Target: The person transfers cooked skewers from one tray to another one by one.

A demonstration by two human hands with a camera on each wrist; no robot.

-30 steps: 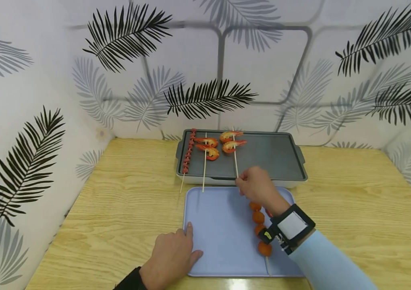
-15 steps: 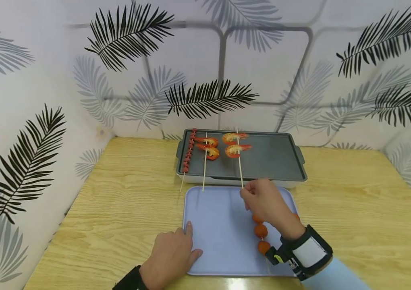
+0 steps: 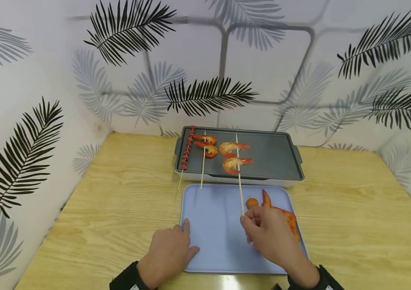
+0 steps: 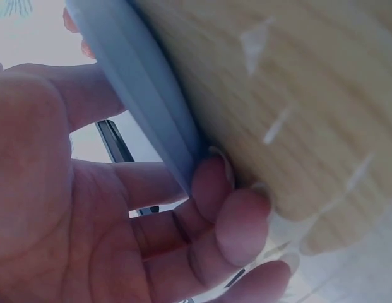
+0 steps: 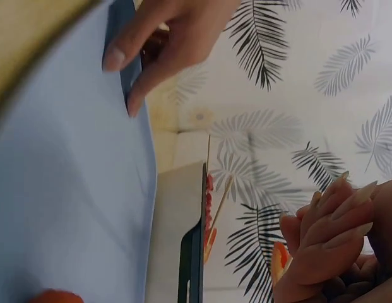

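My right hand (image 3: 270, 233) pinches the lower end of a wooden skewer with two shrimp (image 3: 233, 164) on it. The shrimp overlap the front half of the grey griddle (image 3: 270, 159) in the head view, while the stick reaches down over the light blue tray (image 3: 212, 229). At the tray's left edge, my left hand (image 3: 169, 250) grips the rim, its thumb over the inside and several fingertips (image 4: 243, 227) curled below the edge in the left wrist view. Partly hidden under my right hand lie an orange ball (image 3: 252, 202) and reddish-orange meat pieces (image 3: 290, 219) on the tray.
On the griddle's left side lie a second shrimp skewer (image 3: 207, 149) and a thin skewer of small red pieces (image 3: 186, 151), their sticks jutting over the front rim. The wooden table (image 3: 350, 201) extends around. A leaf-patterned wall (image 3: 205, 48) stands behind the griddle.
My right hand has drawn the two-shrimp skewer toward me, from the griddle's back half to its front. More of the food at the tray's right side shows. The left hand stays at the rim.
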